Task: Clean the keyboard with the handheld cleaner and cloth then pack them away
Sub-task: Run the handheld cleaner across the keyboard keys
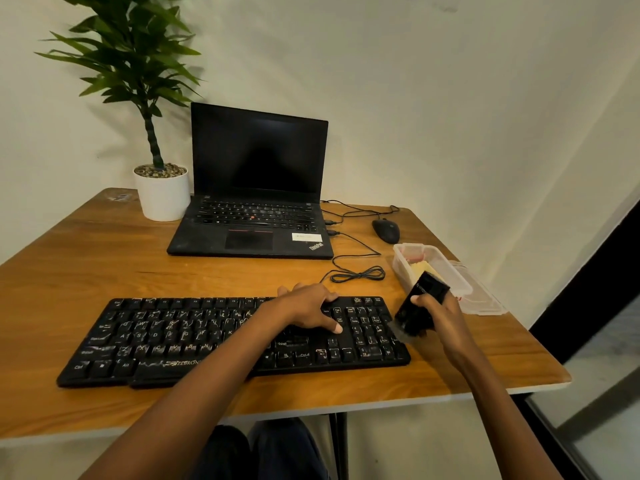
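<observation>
A black keyboard [166, 337] lies across the front of the wooden table [104, 265]. My left hand [308, 308] rests flat on its right half, fingers spread, pressing it down. My right hand [440, 315] grips a black handheld cleaner [420, 306], tilted, with its brush end touching the keyboard's number pad at the right edge. A yellow cloth [422, 268] lies inside a clear plastic box [401, 263] just behind my right hand.
An open black laptop [256, 188] stands behind the keyboard, with a potted plant [161, 192] to its left. A black mouse [386, 230] and coiled cables [358, 273] lie at the right. The box's clear lid [481, 299] rests beside the box near the table's right edge.
</observation>
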